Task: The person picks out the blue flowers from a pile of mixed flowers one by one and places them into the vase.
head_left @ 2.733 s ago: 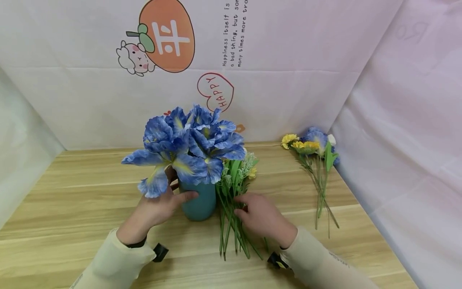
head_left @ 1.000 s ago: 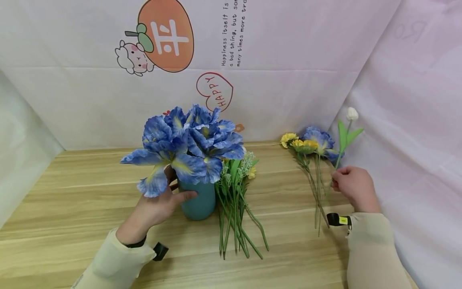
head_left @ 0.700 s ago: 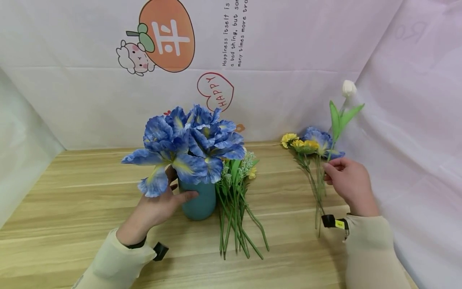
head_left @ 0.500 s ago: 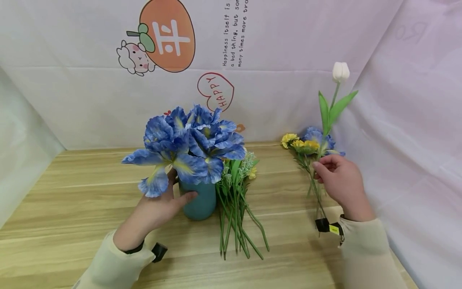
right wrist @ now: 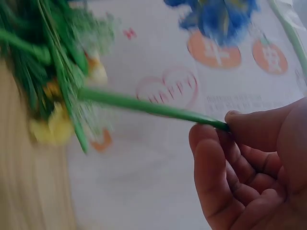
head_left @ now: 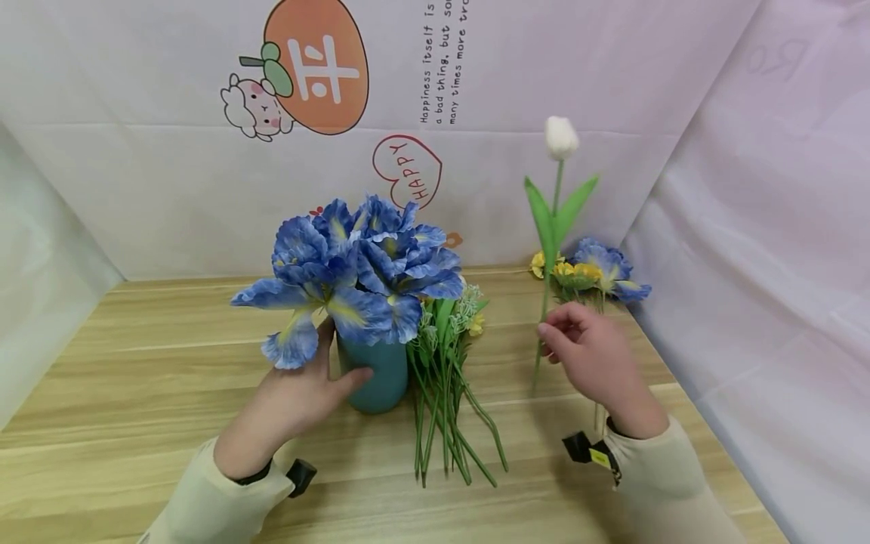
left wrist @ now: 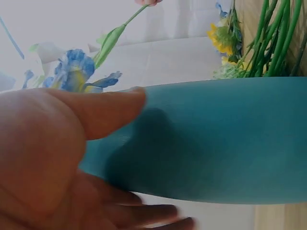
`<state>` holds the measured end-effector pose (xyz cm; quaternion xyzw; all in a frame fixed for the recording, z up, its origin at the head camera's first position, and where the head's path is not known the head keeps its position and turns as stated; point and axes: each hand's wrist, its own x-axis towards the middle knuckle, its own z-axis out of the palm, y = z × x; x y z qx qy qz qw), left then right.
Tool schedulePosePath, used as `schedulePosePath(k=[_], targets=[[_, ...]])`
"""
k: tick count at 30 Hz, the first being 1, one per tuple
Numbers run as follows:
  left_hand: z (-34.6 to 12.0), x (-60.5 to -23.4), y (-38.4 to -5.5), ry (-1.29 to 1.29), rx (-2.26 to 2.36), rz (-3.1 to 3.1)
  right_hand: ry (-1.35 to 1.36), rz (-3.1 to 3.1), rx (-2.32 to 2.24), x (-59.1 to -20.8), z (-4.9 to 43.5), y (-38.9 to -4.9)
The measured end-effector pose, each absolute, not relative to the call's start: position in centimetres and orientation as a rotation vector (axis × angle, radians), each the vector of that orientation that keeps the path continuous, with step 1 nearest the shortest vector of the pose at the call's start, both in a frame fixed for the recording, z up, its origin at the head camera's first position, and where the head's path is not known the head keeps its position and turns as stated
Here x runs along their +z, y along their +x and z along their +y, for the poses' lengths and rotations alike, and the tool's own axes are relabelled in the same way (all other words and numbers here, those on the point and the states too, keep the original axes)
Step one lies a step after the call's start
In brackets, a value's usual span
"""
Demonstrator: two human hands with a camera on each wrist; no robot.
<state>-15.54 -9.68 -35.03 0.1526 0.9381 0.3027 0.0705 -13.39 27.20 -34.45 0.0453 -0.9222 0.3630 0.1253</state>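
My right hand [head_left: 591, 355] pinches the green stem of a white tulip [head_left: 561, 138] between thumb and fingertips. It holds the flower upright above the table, right of the vase; the stem [head_left: 544, 295] hangs below the fingers. In the right wrist view the stem [right wrist: 144, 104] slants away from the fingertips. A blue-green vase [head_left: 377, 378] stands upright, with large blue irises [head_left: 363, 264] spreading over its mouth. My left hand [head_left: 292, 400] is at its left side. In the left wrist view, the thumb [left wrist: 115, 108] lies over the vase wall and the fingers stretch out loosely beyond it.
A bunch of green stems [head_left: 448, 408] with small white and yellow blooms lies close to the vase's right. At the back right lie yellow flowers [head_left: 578, 276] and a blue iris [head_left: 612, 268]. A printed white cloth [head_left: 510, 68] hangs behind the wooden table [head_left: 136, 363].
My right hand left the bunch beside the vase, took the white tulip from the back-right pile, lifted it and carried it left. My left hand's fingers have loosened at the vase.
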Motion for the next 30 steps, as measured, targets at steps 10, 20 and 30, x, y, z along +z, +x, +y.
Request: schedulePosePath(k=[10,20,30], targets=[[-9.4,-36.0,-16.5,0.441,1.257,2.710,0.293,-2.947,1.151,-37.4,22.3,-13.7],[-9.4,-36.2,-16.9,0.494,1.303,2.716,0.524,-3.104,1.308,-40.2,20.5,-14.0],[-9.4,-36.2,-16.8,0.528,1.303,2.757,0.863,-3.017,0.730,-40.3,20.0,-13.6]])
